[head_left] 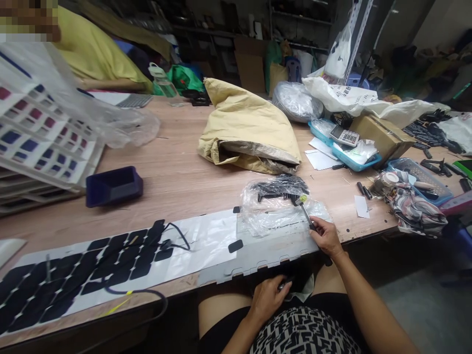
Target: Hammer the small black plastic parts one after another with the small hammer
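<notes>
Resting at the near edge of the table [184, 172], the right hand [325, 237] has its grip closed around a slim tool [305, 212], whose metal shaft slants up and away to a yellowish tip. That tip lies on a clear plastic bag [265, 216], crumpled and holding black parts [282, 187]. The bag sits on the right end of a grey sheet [258, 253] that runs along the table's front edge.

The left hand [267, 297] is below the table edge, over the lap, its grip curled on a small dark piece [285, 282]; what that piece is cannot be told.

To the left, a white sheet [210, 241] carries rows of black pads [110, 265], with a black cable [147, 292] looping over the edge. A dark blue tray [114, 186] stands behind it, near stacked trays [37, 142] under clear film.

Just behind the bag lies a bulky yellow sack [247, 128], closing off the middle of the table. To the right of it are a blue basket [356, 162] holding a calculator [344, 136], a cardboard box [383, 132], a roll of tape [385, 183] and a patterned cloth [416, 211].
</notes>
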{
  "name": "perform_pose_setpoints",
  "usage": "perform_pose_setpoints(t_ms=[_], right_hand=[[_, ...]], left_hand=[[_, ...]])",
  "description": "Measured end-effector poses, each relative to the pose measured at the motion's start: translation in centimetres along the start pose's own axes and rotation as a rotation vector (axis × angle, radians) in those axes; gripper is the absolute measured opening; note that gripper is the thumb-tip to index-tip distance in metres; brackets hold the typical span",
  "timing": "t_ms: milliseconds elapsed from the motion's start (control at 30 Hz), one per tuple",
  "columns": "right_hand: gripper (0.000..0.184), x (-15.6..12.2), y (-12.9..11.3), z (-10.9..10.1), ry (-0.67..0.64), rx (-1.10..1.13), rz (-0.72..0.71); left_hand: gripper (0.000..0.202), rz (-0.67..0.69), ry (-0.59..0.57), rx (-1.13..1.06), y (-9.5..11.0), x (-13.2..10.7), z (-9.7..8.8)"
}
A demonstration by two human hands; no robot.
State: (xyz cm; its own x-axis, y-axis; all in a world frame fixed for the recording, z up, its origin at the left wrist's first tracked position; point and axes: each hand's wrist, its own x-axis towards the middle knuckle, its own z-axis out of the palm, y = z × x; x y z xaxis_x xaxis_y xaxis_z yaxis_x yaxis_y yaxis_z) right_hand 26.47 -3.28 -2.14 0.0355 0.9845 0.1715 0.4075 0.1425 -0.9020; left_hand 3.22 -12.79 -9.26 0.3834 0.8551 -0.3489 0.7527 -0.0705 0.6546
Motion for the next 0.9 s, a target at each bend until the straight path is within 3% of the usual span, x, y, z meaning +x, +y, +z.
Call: perform_pose_setpoints(t_ms=[67, 133, 267, 300, 367, 433, 533, 667, 900], right_hand=[[0.041, 0.0, 0.1, 0.0, 0.004, -0.013, -0.011], [0.041, -0.1, 0.2, 0.0, 0.004, -0.025, -0.011], [0.041, -0.1, 0.2, 0.1, -0.002, -0.023, -0.009], [0.041, -0.1, 0.1, 0.1, -0.003, -0.026, -0.007], [0.041, -0.1, 0.0, 0.1, -0.001, -0.034, -0.005], [0.041, 0.0, -0.1, 0.1, 0.005, -0.036, -0.007], [0.042, 0.0, -0.1, 0.1, 0.012, -0.035, -0.003], [0.044, 0.0, -0.1, 0.1, 0.010, -0.055, 0.002], [0.043, -0.1, -0.1, 0.2, 0.011, -0.073, -0.003]], left_hand=[[0.037, -0.074, -0.061, 0.046, -0.3, 0.4, -0.2], [0.038, -0.046, -0.130, 0.067, 0.4, 0.2, -1.4], [0.030, 0.224, -0.212, -0.076, 3.9, 0.4, -6.4], [0.030, 0.285, -0.160, -0.132, 4.7, 1.1, -7.9], [0.029, 0.329, 0.062, -0.197, 5.7, 3.4, -11.1], [0.028, 0.259, 0.320, -0.150, 5.8, 6.6, -13.9], [0.027, 0.090, 0.487, 0.029, 4.5, 11.7, -16.8], [0.032, -0.002, 0.494, 0.211, 3.0, 15.9, -18.3], [0.034, -0.076, 0.442, 0.313, 2.9, 17.6, -19.0]])
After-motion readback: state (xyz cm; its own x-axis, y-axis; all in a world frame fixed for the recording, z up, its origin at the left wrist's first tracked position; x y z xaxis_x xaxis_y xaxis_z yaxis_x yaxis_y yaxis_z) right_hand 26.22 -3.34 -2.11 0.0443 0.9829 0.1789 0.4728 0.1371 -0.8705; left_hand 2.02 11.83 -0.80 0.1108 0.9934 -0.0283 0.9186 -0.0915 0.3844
